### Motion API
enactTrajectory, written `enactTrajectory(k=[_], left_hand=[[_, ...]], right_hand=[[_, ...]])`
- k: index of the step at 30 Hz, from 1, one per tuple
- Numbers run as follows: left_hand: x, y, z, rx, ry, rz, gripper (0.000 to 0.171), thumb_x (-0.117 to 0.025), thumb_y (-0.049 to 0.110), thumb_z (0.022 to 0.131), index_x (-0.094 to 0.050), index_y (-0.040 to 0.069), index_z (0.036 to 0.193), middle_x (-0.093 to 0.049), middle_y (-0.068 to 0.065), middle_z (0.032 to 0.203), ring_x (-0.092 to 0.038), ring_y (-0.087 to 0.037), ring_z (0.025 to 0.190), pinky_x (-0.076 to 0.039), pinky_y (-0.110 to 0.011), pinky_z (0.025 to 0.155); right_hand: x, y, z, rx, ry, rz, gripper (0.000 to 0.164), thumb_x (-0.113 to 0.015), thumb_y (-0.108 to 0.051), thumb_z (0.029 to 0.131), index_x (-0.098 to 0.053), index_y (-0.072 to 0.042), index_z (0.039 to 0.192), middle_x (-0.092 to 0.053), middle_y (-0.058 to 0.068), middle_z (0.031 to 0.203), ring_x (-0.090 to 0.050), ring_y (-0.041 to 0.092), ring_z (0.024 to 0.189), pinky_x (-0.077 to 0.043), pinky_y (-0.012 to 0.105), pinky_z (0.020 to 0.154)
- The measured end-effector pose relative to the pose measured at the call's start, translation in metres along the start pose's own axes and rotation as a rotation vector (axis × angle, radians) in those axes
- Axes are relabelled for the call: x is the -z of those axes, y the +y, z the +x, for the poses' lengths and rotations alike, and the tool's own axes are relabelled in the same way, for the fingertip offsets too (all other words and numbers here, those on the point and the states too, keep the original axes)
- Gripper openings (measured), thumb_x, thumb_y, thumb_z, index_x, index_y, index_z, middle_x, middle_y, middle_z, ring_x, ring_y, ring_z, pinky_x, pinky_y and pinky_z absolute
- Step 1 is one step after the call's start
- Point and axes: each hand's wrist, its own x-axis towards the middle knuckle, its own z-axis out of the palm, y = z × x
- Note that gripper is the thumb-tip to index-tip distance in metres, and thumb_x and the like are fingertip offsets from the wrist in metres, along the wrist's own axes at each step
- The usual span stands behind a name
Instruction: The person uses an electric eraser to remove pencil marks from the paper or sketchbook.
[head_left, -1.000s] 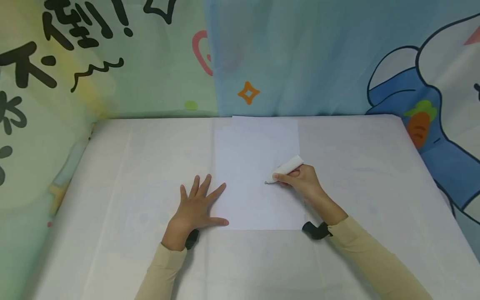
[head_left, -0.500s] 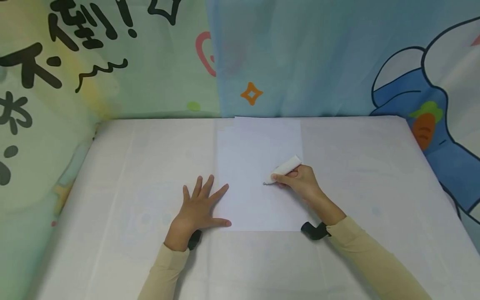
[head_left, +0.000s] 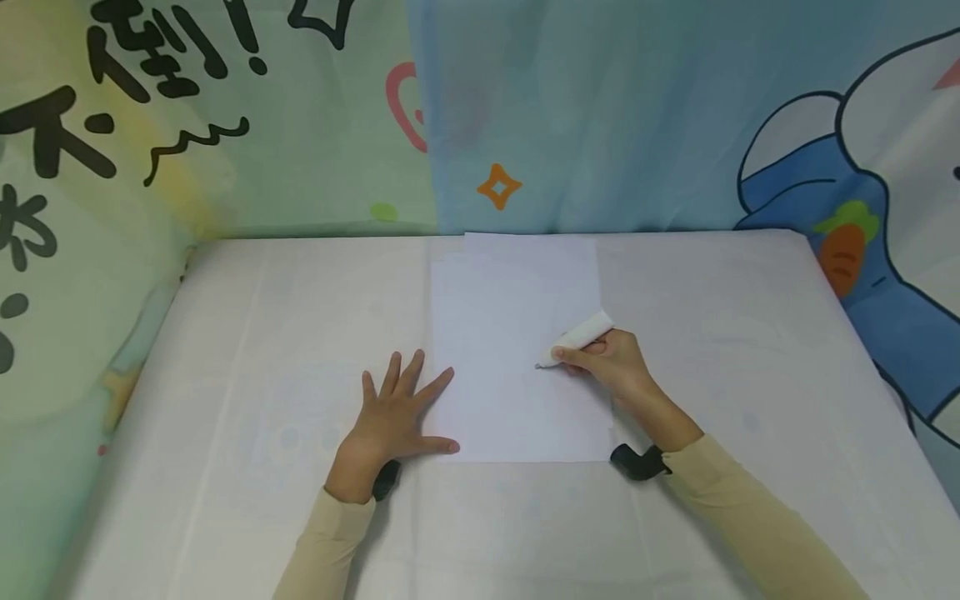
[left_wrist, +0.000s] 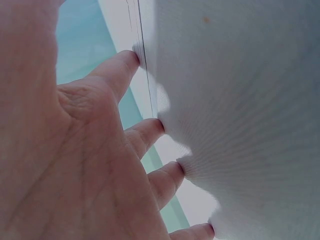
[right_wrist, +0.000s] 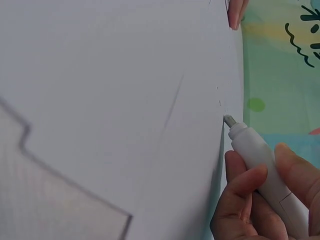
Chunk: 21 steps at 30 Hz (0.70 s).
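White paper (head_left: 517, 283) lies on the white-covered table. My right hand (head_left: 615, 362) grips a thick white pen (head_left: 583, 332) with a grey tip, slanted down to the left. Seen from the right wrist, the pen (right_wrist: 257, 152) is pinched between thumb and fingers, its tip at the paper surface beside several tiny dark marks (right_wrist: 219, 97). With fingers spread, my left hand (head_left: 388, 421) rests at the left edge of the paper; in the left wrist view its fingertips (left_wrist: 131, 57) press the white surface. Whether they touch paper or cloth is partly unclear.
A white cloth (head_left: 300, 333) covers the table. Behind and at the sides hangs a printed curtain (head_left: 637, 125) with black lettering and a cartoon figure. A black wrist mount (head_left: 636, 463) sits by the right cuff, low over the table.
My right hand and the pen moved slightly left, then back right across the paper. My left hand holds its place; the whole head view sways a little.
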Motion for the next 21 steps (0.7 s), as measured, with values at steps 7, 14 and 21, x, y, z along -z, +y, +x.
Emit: enactTrajectory(k=[7, 14, 21], left_hand=[[0.0, -0.001, -0.001, 0.001, 0.003, -0.004, 0.095, -0.075, 0.059, 0.075, -0.033, 0.026, 0.153, -0.012, -0.018, 0.162, -0.002, -0.045, 0.147, -0.005, -0.074, 0.108], [0.0, -0.001, 0.0, -0.005, 0.016, 0.001, 0.095, -0.075, 0.059, 0.074, -0.034, 0.026, 0.153, -0.014, -0.018, 0.162, -0.004, -0.046, 0.147, -0.006, -0.075, 0.107], [0.0, -0.001, -0.001, -0.004, 0.013, -0.01, 0.095, -0.075, 0.059, 0.075, -0.033, 0.026, 0.153, -0.013, -0.018, 0.162, -0.003, -0.046, 0.147, -0.005, -0.075, 0.107]], right_hand=[[0.002, 0.0, -0.001, 0.003, -0.008, 0.013, 0.038, -0.074, -0.013, 0.086, -0.055, 0.01, 0.11, -0.068, -0.007, 0.067, -0.061, 0.001, 0.067, -0.049, 0.015, 0.067], [-0.002, -0.001, 0.001, 0.009, -0.013, 0.024, 0.037, -0.075, -0.012, 0.086, -0.055, 0.01, 0.109, -0.066, -0.009, 0.066, -0.061, 0.002, 0.065, -0.049, 0.015, 0.066], [-0.008, -0.004, 0.001, -0.002, -0.036, 0.046, 0.038, -0.074, -0.012, 0.086, -0.055, 0.01, 0.11, -0.068, -0.007, 0.068, -0.062, 0.002, 0.066, -0.048, 0.015, 0.067]])
